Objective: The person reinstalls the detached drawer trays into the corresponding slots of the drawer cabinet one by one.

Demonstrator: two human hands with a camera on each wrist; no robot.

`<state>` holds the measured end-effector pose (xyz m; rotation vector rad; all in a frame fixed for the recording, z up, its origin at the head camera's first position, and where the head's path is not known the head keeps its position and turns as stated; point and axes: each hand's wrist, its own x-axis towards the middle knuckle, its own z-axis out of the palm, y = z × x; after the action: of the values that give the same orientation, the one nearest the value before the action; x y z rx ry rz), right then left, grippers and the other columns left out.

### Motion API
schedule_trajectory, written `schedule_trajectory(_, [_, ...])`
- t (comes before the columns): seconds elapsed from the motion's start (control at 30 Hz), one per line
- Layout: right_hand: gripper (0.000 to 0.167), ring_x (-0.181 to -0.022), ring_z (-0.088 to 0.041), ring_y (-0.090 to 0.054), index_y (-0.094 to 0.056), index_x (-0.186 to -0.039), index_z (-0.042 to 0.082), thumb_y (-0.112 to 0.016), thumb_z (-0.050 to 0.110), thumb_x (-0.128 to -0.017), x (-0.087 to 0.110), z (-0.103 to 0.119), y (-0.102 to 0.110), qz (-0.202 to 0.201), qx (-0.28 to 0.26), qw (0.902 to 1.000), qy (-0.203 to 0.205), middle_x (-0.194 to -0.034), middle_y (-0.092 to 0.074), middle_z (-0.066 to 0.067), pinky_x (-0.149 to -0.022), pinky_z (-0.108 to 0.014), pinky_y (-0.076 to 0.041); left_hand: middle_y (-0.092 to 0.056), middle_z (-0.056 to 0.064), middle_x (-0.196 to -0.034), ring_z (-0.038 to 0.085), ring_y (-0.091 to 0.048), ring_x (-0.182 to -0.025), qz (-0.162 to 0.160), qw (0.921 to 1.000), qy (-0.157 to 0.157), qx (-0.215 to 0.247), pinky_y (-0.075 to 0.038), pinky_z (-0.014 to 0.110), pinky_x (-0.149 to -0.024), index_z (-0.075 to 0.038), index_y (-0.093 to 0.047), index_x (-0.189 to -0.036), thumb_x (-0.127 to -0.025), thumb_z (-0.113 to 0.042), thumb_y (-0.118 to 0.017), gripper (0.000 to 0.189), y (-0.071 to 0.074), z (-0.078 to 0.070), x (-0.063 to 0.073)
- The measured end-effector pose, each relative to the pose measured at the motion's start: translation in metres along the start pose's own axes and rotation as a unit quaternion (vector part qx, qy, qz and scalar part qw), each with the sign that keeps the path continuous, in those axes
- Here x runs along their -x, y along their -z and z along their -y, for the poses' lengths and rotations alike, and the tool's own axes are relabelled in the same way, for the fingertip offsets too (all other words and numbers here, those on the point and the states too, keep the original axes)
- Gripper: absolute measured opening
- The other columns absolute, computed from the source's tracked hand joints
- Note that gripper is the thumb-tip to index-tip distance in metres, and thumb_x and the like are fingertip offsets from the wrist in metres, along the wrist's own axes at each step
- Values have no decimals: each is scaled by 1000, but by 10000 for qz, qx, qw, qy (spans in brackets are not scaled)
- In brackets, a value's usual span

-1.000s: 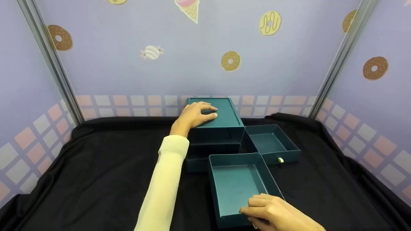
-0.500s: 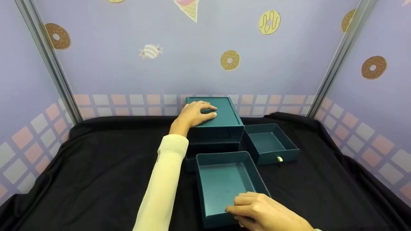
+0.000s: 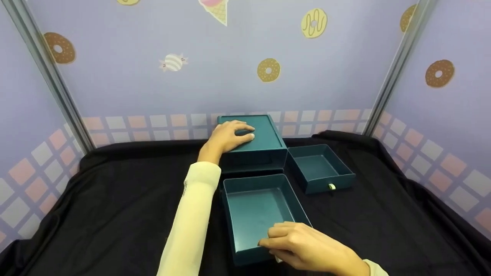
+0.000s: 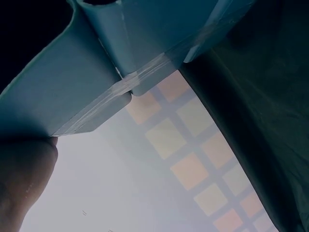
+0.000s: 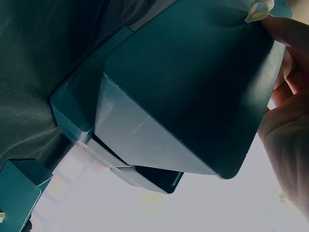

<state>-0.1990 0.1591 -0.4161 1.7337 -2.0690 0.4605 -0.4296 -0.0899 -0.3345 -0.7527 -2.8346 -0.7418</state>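
A teal drawer cabinet (image 3: 264,134) stands near the back wall. My left hand (image 3: 228,136) rests on its top, fingers and thumb lying toward the right; the left wrist view shows only part of that hand (image 4: 24,174) beside the cabinet's side (image 4: 140,43). My right hand (image 3: 295,245) pinches the front wall of a teal drawer (image 3: 257,207), close before the cabinet's lower front. A light fabric pull loop (image 5: 260,9) sticks out of this drawer's front by the fingers in the right wrist view. Inside, the drawer holds nothing.
Another teal drawer (image 3: 316,166) with a light pull loop (image 3: 332,186) sits right of the cabinet. Black cloth (image 3: 126,214) covers the table. Patterned walls (image 3: 215,84) with metal corner posts (image 3: 395,73) enclose the back and sides.
The right hand has moved the drawer leftward and slightly away from me, lining it up with the cabinet's front. The left hand keeps its place on top. The view shifts slightly.
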Motion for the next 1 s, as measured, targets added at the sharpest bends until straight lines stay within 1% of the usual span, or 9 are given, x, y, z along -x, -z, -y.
schedule_trajectory(0.03, [28,-75,0,-44,-71,-115,18,-76,1,-94,-1,-2,-1,-25,73,10000,39,-81,-50,12,-73,-7,-40,-42,2,-168,31,-29,-160,-6,10000,-15,13,-15,57,-132,-32,-63,-150,-108,-54,-57,48,0,0,0])
schedule_trajectory(0.13, [29,-76,0,-45,-72,-115,18,-77,0,-93,-2,-6,-3,-58,34,10000,70,-81,-51,12,-74,-5,-39,-42,2,-169,31,-28,-160,26,10000,-14,79,-14,57,-132,-32,-62,-151,-108,-55,-56,49,-1,1,2])
schedule_trajectory(0.3, [31,-76,0,-46,-72,-118,18,-76,0,-94,-8,-10,-7,-8,11,9999,132,-82,-51,11,-75,-4,-39,-41,1,-169,31,-28,-160,18,10000,55,80,-13,56,-132,-33,-62,-151,-108,-55,-56,49,0,3,3])
schedule_trajectory(0.6, [32,-76,-1,-44,-71,-115,18,-76,-3,-90,-16,-10,-3,79,105,9998,173,-81,-48,11,-73,-6,-36,-41,0,-169,31,-27,-161,-15,10000,26,57,-13,56,-133,-34,-62,-151,-108,-54,-56,48,4,1,2])
schedule_trajectory(0.8, [35,-76,-2,-43,-71,-118,18,-75,-4,-91,-15,-12,-4,138,-60,9999,-8,-81,-48,10,-71,-9,-37,-41,-1,-169,30,-26,-161,71,9999,52,96,-12,56,-133,-34,-62,-150,-108,-54,-56,47,2,0,1])
schedule_trajectory(1.0, [33,-78,-3,-44,-73,-117,17,-72,-5,-92,-19,-18,-7,314,-145,9986,-401,-84,-48,9,-73,-12,-40,-41,0,-169,30,-26,-161,31,9999,80,135,-11,55,-133,-34,-63,-150,-108,-52,-57,47,3,2,4])
